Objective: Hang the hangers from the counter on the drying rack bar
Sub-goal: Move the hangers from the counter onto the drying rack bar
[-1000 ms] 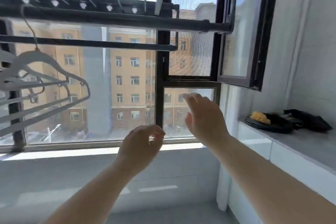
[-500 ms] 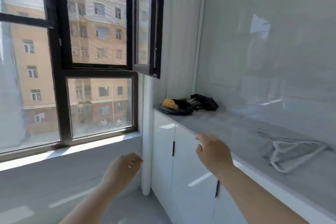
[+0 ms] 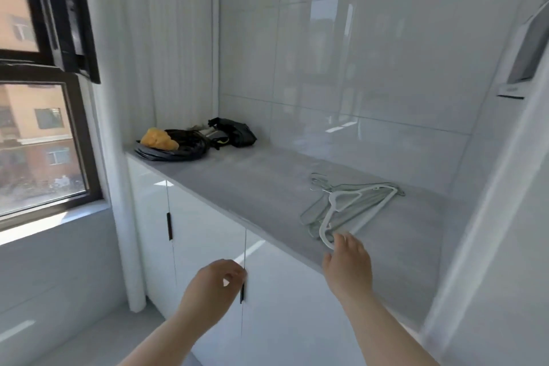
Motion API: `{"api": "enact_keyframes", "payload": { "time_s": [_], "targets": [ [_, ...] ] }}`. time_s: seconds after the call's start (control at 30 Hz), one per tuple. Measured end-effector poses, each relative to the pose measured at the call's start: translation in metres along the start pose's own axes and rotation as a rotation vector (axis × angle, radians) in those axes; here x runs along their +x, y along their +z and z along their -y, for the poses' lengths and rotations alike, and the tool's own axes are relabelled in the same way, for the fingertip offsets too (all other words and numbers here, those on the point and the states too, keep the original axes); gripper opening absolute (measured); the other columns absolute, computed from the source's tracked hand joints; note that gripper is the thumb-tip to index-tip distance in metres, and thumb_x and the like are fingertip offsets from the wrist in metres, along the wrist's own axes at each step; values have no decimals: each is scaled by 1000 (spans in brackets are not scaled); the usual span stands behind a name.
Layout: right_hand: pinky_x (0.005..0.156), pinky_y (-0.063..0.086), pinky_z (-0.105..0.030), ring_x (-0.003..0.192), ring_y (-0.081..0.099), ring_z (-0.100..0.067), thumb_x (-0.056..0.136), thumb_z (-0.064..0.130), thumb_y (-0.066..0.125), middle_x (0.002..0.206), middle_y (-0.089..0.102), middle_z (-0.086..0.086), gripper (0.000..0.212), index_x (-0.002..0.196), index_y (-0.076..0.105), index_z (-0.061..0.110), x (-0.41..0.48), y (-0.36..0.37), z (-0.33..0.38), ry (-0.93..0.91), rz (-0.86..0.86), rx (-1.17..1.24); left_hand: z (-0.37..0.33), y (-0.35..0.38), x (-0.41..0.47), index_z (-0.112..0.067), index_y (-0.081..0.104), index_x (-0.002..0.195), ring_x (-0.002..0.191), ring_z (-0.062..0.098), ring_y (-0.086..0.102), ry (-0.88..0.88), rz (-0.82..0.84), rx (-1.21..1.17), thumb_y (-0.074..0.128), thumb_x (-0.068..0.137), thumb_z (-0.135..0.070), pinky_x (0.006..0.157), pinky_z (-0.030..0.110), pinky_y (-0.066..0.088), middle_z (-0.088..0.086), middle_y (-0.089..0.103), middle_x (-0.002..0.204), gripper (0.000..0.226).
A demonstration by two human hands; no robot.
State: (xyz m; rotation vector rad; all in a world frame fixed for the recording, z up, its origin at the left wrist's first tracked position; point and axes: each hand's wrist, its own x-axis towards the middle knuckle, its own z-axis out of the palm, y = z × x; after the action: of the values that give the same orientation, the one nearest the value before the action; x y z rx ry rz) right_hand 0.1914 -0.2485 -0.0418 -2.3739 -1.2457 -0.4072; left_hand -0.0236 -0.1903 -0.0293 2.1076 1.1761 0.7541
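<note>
Since half a second back the view has swung further from the window, and the right hand (image 3: pixel 349 261) has come forward over the desk (image 3: pixel 252 187) to the hangers (image 3: pixel 353 205), which it was short of then. That grip is spread: fingers straight, thumb out to the side, fingertips (image 3: pixel 341 239) at the near end of the top white hanger, nothing curled round it. Whether they touch it I cannot tell.

The left hand (image 3: pixel 214 288) is well left of the hangers and lower, off the desk's front edge. Its fingers are loosely curled, thumb close to forefinger, holding nothing. It sits in front of a black handle (image 3: pixel 242 296) on the white cupboard doors (image 3: pixel 202 235) below the desk.

The hangers lie flat in a loose pale pile on the grey desk, close under the glossy tiled wall (image 3: pixel 371 68). Far left of the hangers, at the desk's end, sits a black bag (image 3: pixel 184 148) with a yellow lump (image 3: pixel 159 138) on it, a black pouch (image 3: pixel 237 131) just beside. Further left is the black-framed window (image 3: pixel 80 140).
</note>
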Motion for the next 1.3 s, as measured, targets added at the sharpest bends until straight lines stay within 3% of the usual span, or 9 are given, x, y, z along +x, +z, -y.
{"api": "enact_keyframes", "payload": {
  "time_s": [0.07,0.27,0.47,0.87,0.97,1.1,1.17,1.23,1.3],
  "targets": [
    [47,53,-40,59,67,-37,28,5,88,67,67,-18,47,70,68,0,4,16,-13,58,52,1,-9,15,16,-40,48,61,73,-2,53,26,42,7,50,88,-19,66,9,38,-20,55,74,34],
    [44,52,-36,52,65,-31,42,17,81,58,64,-10,29,62,63,6,22,33,-31,150,25,-14,-38,52,79,-43,52,75,100,5,52,152,145,88,49,88,-30,72,15,39,-24,53,86,20],
    [54,56,-32,66,70,-20,64,32,33,75,73,-2,45,77,72,14,28,41,-33,225,19,-129,-66,98,146,-22,51,124,128,15,36,326,319,304,50,85,-48,103,26,29,-5,47,133,47],
    [62,57,-28,73,70,-9,66,33,34,81,73,10,43,76,74,23,29,38,-30,256,14,-209,-81,151,195,-14,51,123,127,24,35,272,356,408,48,83,-52,103,34,28,5,44,132,55],
    [63,57,-27,73,70,-8,65,33,33,81,73,11,43,76,74,24,30,35,-26,279,62,-188,-81,145,201,-13,59,113,122,25,41,238,388,357,51,83,-40,98,33,32,6,52,123,41],
    [81,53,-36,93,68,-15,70,33,26,100,72,2,54,95,72,18,27,33,-28,307,43,-123,-80,132,212,-19,61,67,88,28,57,85,448,-31,57,80,-17,70,28,39,2,58,68,13],
    [109,29,-39,128,45,-19,67,41,2,136,51,-3,84,129,51,14,29,30,-27,271,125,-97,-79,126,217,-21,52,57,74,25,52,54,452,-185,56,80,-8,57,27,36,-1,49,56,26],
    [115,14,-33,138,27,-14,58,44,-11,148,34,2,98,140,35,17,28,26,-27,286,129,-106,-78,118,218,-19,54,63,69,23,48,38,438,-285,57,80,-4,54,25,36,-2,49,58,23],
    [106,35,-38,124,49,-17,66,41,3,132,54,-1,83,125,54,15,30,26,-24,286,81,-142,-78,110,216,-16,56,70,60,14,51,39,442,-409,59,81,-1,51,14,38,-5,54,58,19]
  ]
}}
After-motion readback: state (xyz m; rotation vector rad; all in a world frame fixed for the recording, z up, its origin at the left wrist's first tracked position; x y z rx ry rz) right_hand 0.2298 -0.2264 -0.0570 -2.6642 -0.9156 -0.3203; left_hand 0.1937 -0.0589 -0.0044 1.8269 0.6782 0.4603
